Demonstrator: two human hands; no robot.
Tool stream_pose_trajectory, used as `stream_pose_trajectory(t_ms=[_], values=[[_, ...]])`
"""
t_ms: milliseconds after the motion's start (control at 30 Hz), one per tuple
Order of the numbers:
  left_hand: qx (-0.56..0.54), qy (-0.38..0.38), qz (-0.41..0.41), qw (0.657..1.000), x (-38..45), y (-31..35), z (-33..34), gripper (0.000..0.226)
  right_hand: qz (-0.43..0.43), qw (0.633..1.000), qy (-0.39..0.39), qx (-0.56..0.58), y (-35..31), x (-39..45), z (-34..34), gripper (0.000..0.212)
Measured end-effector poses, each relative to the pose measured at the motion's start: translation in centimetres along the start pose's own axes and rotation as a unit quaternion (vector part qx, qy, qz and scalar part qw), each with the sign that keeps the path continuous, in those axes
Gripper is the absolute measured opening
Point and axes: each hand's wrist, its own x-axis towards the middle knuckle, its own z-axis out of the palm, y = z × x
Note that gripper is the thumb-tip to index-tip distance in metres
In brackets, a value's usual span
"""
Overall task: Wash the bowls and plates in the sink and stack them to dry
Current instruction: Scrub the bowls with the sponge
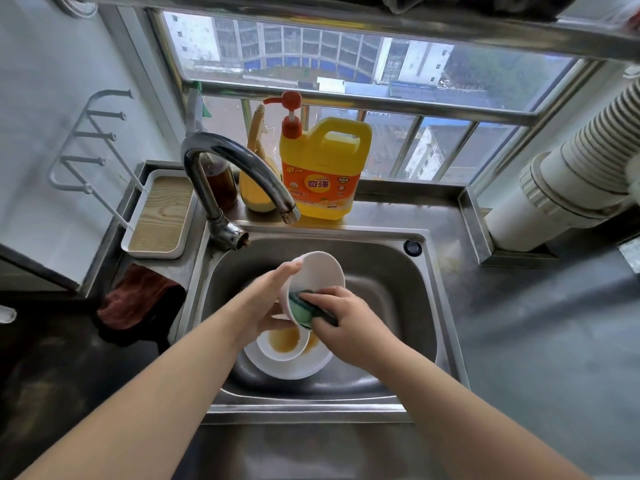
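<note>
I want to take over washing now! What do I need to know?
Left hand holds a white bowl tilted above the sink. Right hand presses a green sponge inside it.
Below sit a small bowl with brown residue, nested in a larger dish.
Done: nothing stacked in view.
Left: finish scrubbing, rinse, wash the other two, stack to dry.

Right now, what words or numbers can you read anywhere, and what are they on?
"KEON": small letters on the orange label of the yellow detergent jug behind the sink.
"奇强": big characters on the red patch of that same label.
Other print on that label, the small badges and a bottom line of figures, is too small and blurred to read.
Nothing else bears readable text: not the faucet, nor the bowl.
</note>
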Motion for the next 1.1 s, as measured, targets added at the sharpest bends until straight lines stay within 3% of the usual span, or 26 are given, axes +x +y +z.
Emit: stream_pose_trajectory(t_ms=[100,167,233,333,433,500,567,633,733,800,867,967,1033,1100], values=[[-0.108,-0.049,0.021,0.993,-0.3,-1.4,0.7,0.032,0.117,0.967,0.032,0.224,-1.1,0.0,0.2,0.041],[-0.159,-0.073,0.05,0.983,-0.3,-2.6,0.8,0.043,0.153,0.939,0.03,0.307,-1.4,0.2,0.0,0.036],[-0.165,-0.067,0.085,0.98,-0.2,-3.2,0.8,0.056,0.166,0.917,0.015,0.362,-1.5,0.2,0.0,0.032],[-0.132,-0.005,0.118,0.984,-0.2,-3.1,0.9,0.053,0.134,0.926,-0.005,0.353,-1.6,-0.1,0.4,0.033],[-0.104,0.037,0.105,0.988,-0.4,-2.0,0.3,0.03,0.043,0.973,-0.004,0.226,-0.7,-0.4,0.8,0.037],[-0.054,0.053,0.065,0.995,-0.7,-1.0,0.0,0.025,-0.042,0.999,-0.026,-0.001,0.4,-0.2,0.2,0.042],[0.008,0.054,0.012,0.998,-0.8,-0.2,-0.2,0.031,-0.126,0.965,-0.043,-0.226,1.2,0.1,-1.0,0.043],[0.034,0.045,-0.019,0.998,-0.8,0.4,-0.3,0.036,-0.139,0.947,-0.036,-0.288,0.9,0.3,-1.7,0.041],[0.01,0.011,-0.017,1.0,-0.8,1.0,-0.2,0.043,-0.074,0.983,-0.01,-0.169,0.1,0.3,-0.8,0.043],[-0.049,-0.026,0.004,0.998,-0.9,0.2,0.2,0.042,0.028,0.999,0.011,0.042,-0.4,0.1,0.0,0.043],[-0.11,-0.051,0.024,0.992,-0.9,-1.2,0.5,0.045,0.124,0.968,0.025,0.219,-0.9,0.1,0.4,0.042],[-0.136,-0.067,0.078,0.985,-0.5,-3.0,0.6,0.056,0.177,0.923,0.013,0.342,-0.8,0.3,0.9,0.033],[-0.116,-0.037,0.106,0.987,-0.4,-3.4,0.6,0.058,0.184,0.903,0.001,0.389,-0.7,0.4,1.0,0.028],[-0.098,0.003,0.116,0.988,-0.5,-3.1,0.7,0.056,0.16,0.912,-0.01,0.377,-0.4,0.2,1.2,0.029]])
